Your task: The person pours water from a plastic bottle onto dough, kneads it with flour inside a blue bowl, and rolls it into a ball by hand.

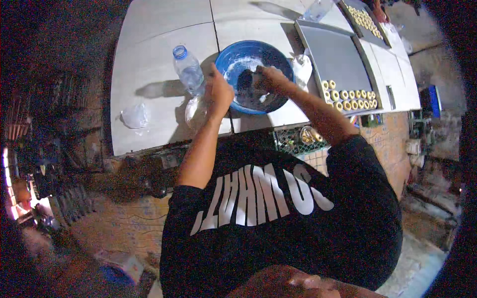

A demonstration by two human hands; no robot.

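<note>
A round blue bowl [271, 51] stands on the white table, with white powder [246, 63] spread over its inner wall. My left hand [219, 93] grips the bowl's left rim, thumb pointing up. Inside the bowl, my right hand [272, 79] is closed, its fingers bent down toward the contents. Whatever those fingers hold, if anything, is lost in shadow. Just left of my left hand is a clear plastic bottle [189, 71], open at its blue-ringed neck. A white plastic bag [301, 68] lies against the bowl's right side.
On the right, a metal tray [332, 54] carries rows of small ring-shaped dough pieces [353, 99] along its near end. Another filled tray [365, 22] sits farther back. A crumpled clear bag [135, 116] lies on the table's left part. Below the table edge is a green crate [290, 140].
</note>
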